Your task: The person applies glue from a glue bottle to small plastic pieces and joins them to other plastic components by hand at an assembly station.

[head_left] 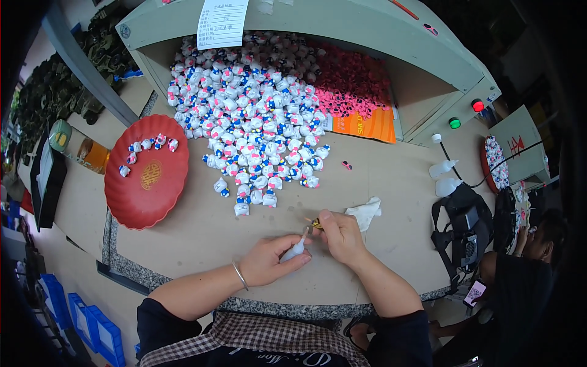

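My left hand (269, 260) is closed around a small white squeeze bottle (295, 249) with a narrow nozzle pointing up and away. Close beside the nozzle, my right hand (342, 235) pinches a small yellow-and-black object (317, 224); its kind is too small to make out. Beyond both hands spreads a large heap of small white figurines (257, 122) with blue and pink parts. Just right of my right hand lies a crumpled white cloth or tissue (365, 212).
A red scalloped plate (147, 211) at left holds several figurines. Small pink parts (348, 92) are piled under the grey-green shelf (367, 27), by an orange packet (367, 125). White bottles (445, 177) and a black bag (461, 235) stand at right, near another person (520, 287).
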Demonstrator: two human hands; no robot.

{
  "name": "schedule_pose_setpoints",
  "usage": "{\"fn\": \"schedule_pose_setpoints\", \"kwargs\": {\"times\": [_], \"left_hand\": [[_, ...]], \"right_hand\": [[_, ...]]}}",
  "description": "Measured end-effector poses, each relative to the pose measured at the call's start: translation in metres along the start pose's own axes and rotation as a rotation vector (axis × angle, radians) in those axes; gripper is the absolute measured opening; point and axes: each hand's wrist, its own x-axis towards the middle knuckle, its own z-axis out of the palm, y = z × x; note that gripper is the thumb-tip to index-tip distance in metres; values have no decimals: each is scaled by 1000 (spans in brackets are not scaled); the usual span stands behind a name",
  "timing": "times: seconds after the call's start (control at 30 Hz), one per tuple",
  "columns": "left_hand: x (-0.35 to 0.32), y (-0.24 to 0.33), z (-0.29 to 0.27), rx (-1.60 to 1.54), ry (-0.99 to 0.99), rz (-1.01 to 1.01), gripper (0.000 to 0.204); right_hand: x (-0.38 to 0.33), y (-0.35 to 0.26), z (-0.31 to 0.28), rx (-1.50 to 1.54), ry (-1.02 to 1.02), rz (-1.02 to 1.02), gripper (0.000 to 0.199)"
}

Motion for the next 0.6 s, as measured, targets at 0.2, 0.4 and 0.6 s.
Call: {"fn": "schedule_pose_setpoints", "kwargs": {"times": [0.2,0.4,0.6], "left_hand": [[3,-2,3,-84,22,22,31],[0,-7,4,-135,58,-15,29],[-3,-6,2,-149,80,-60,28]], "right_hand": [[1,-1,-2,108,41,24,50],[0,-1,-23,19,271,-125,34],[-8,4,-90,-566,605,9,30]]}}
